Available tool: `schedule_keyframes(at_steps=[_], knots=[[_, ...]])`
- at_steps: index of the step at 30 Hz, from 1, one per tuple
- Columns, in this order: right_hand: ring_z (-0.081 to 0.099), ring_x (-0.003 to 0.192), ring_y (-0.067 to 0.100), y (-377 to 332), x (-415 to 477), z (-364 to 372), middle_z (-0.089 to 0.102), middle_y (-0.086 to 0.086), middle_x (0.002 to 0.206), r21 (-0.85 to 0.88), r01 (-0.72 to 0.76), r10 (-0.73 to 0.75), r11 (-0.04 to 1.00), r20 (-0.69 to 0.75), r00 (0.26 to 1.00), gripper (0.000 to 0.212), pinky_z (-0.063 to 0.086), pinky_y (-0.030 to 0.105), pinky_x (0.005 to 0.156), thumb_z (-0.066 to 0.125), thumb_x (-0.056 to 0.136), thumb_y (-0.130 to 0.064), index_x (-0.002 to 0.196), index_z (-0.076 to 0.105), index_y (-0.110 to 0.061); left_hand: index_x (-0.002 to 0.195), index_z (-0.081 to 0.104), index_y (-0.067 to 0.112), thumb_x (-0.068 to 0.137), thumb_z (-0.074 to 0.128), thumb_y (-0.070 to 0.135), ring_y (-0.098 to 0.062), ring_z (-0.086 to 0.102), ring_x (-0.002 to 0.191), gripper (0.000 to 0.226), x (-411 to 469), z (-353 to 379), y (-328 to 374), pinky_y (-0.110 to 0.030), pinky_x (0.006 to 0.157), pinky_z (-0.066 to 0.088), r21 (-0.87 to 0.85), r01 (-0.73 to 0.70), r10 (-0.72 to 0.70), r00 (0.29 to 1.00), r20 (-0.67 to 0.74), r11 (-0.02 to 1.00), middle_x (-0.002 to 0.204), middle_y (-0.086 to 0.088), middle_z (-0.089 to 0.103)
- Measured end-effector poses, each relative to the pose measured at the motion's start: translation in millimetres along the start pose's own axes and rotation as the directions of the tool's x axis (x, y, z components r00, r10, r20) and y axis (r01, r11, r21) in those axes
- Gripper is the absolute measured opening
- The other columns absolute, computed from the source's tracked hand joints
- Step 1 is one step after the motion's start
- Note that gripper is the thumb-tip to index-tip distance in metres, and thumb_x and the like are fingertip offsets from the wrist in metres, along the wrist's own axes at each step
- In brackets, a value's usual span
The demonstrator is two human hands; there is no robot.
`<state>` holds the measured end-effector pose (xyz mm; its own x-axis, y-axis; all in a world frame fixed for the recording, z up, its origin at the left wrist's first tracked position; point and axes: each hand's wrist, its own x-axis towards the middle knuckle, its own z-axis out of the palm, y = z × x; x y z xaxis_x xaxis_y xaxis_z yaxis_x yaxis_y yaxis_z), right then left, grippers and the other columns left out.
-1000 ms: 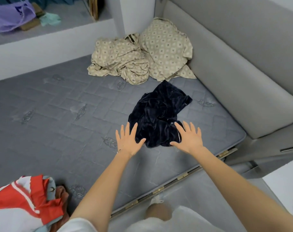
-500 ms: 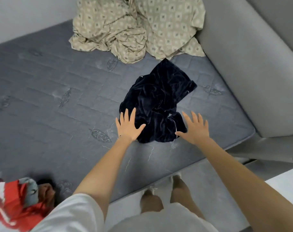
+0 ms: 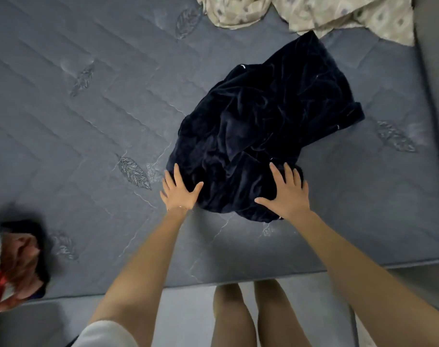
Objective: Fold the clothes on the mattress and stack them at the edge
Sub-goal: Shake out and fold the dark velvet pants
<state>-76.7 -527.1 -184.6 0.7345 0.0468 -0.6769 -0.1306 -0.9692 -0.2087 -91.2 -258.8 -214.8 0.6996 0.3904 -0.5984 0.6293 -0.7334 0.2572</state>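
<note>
One grey mattress (image 3: 88, 121) carries everything; a crumpled dark garment (image 3: 263, 126) lies toward its right side, well apart from the red-and-white pile (image 3: 10, 266) at the left edge. Left hand (image 3: 179, 194) and right hand (image 3: 287, 194) lie over its near edge, fingers (image 3: 273, 171) spread, gripping nothing. Probably best to pinch two corners and spread it flat before folding.

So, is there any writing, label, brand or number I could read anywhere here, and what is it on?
None can be read.
The crumpled dark navy velvet garment shows only tiny white flecks, too small to tell.
The grey quilted mattress carries stitched leaf motifs, not letters.
The red and white cloth at the left edge is blurred.
</note>
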Motion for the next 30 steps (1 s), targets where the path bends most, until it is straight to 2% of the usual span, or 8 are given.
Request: schedule_keyframes(at_steps=[4, 7, 10, 13, 18, 21, 24, 30], knots=[[0.014, 0.146, 0.031, -14, 47, 27, 0.015, 0.010, 0.159, 0.186, -0.001, 0.010, 0.983, -0.048, 0.999, 0.105, 0.011, 0.053, 0.117, 0.051, 0.076, -0.077, 0.153, -0.005, -0.032, 0.153, 0.000, 0.031, 0.081, 0.064, 0.058, -0.027, 0.006, 0.147, 0.100, 44, 16, -3, -0.054, 0.117, 0.012, -0.245, -0.036, 0.000, 0.990, -0.144, 0.969, 0.160, -0.011, 0.004], [0.033, 0.137, 0.033, -30, 68, 46, 0.038, 0.012, 0.148, 0.271, -0.019, 0.040, 0.962, -0.073, 0.996, 0.104, 0.018, 0.054, 0.114, 0.051, 0.074, -0.079, 0.153, 0.007, -0.028, 0.152, 0.010, 0.028, 0.078, 0.073, 0.050, -0.024, 0.027, 0.139, 0.100, 68, 29, 0, -0.041, 0.114, 0.026, -0.386, -0.060, -0.013, 0.983, -0.184, 0.920, 0.153, -0.010, 0.021], [0.045, 0.126, 0.033, -37, 76, 54, 0.050, 0.011, 0.135, 0.270, -0.035, 0.073, 0.962, -0.133, 0.988, 0.089, 0.029, 0.053, 0.108, 0.054, 0.076, -0.075, 0.146, 0.028, -0.025, 0.137, 0.044, 0.017, 0.077, 0.077, 0.036, -0.018, 0.050, 0.116, 0.071, 77, 32, 3, -0.030, 0.099, 0.040, -0.477, -0.044, -0.070, 0.973, -0.220, 0.878, 0.129, -0.006, 0.050], [0.058, 0.113, 0.024, -38, 71, 46, 0.063, -0.001, 0.118, 0.478, -0.018, 0.036, 0.878, -0.027, 0.999, 0.059, 0.040, 0.046, 0.102, 0.061, 0.082, -0.062, 0.126, 0.051, -0.024, 0.108, 0.062, 0.018, 0.079, 0.076, 0.029, -0.017, 0.062, 0.101, 0.034, 63, 25, 7, -0.029, 0.087, 0.050, -0.540, -0.086, -0.052, 0.971, -0.234, 0.837, 0.101, 0.007, 0.065], [0.064, 0.093, 0.009, -59, 28, 4, 0.067, -0.013, 0.097, 0.708, 0.074, -0.065, 0.703, -0.039, 0.997, 0.037, 0.051, 0.025, 0.083, 0.066, 0.083, -0.053, 0.106, 0.064, -0.024, 0.088, 0.063, 0.030, 0.079, 0.076, 0.031, -0.006, 0.062, 0.081, 0.017, 9, -23, 28, -0.023, 0.076, 0.050, -0.623, -0.175, -0.024, 0.955, -0.297, 0.762, 0.082, 0.019, 0.064], [0.063, 0.073, 0.012, -84, -7, -47, 0.066, -0.004, 0.077, 0.751, 0.140, -0.048, 0.645, -0.143, 0.989, 0.047, 0.050, 0.026, 0.072, 0.065, 0.081, -0.057, 0.082, 0.062, -0.010, 0.080, 0.063, 0.031, 0.079, 0.077, 0.030, -0.001, 0.061, 0.074, 0.014, -29, -79, 53, -0.025, 0.072, 0.050, -0.677, -0.249, -0.003, 0.937, -0.348, 0.693, 0.078, 0.017, 0.065], [0.045, 0.056, 0.015, -113, -48, -108, 0.046, 0.003, 0.060, 0.728, 0.287, -0.096, 0.622, -0.293, 0.951, 0.059, 0.042, 0.030, 0.058, 0.065, 0.080, -0.059, 0.066, 0.041, -0.008, 0.077, 0.063, 0.027, 0.079, 0.077, 0.033, 0.000, 0.060, 0.071, 0.015, -67, -145, 76, -0.025, 0.071, 0.051, -0.720, -0.325, 0.008, 0.914, -0.406, 0.614, 0.076, 0.013, 0.066], [0.039, 0.052, 0.014, -168, -135, -203, 0.040, 0.006, 0.057, 0.601, 0.479, -0.210, 0.640, -0.463, 0.861, 0.068, 0.032, 0.029, 0.053, 0.057, 0.078, -0.070, 0.063, 0.037, -0.007, 0.081, 0.064, 0.026, 0.079, 0.076, 0.034, -0.003, 0.061, 0.075, 0.014, -142, -278, 93, -0.021, 0.068, 0.049, -0.657, -0.505, 0.102, 0.829, -0.550, 0.560, 0.079, 0.012, 0.066]])
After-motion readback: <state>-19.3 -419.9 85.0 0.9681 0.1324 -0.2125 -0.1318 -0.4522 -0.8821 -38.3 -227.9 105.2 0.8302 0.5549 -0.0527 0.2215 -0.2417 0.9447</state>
